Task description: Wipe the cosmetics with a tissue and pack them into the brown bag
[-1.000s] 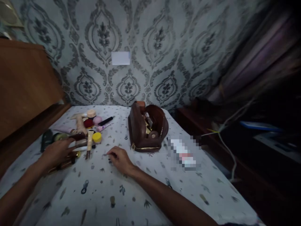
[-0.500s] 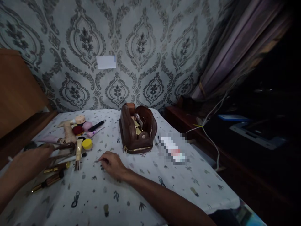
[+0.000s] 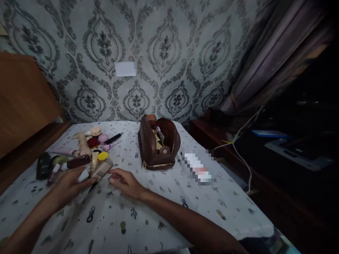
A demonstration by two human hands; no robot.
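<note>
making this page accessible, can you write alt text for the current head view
A person's left hand holds a beige container near the curled right hand, over a patterned cloth. Cosmetics lie beyond the left hand; an open brown bag stands to their right.

No lettering, brand, number or sign can be read; any print on the beige, oblong container (image 3: 102, 170) is left illegible by blur.

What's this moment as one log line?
Left hand: holding oblong beige bottle | Right hand: beside bottle | Brown leather-look zippered bag: open, items inside
</note>
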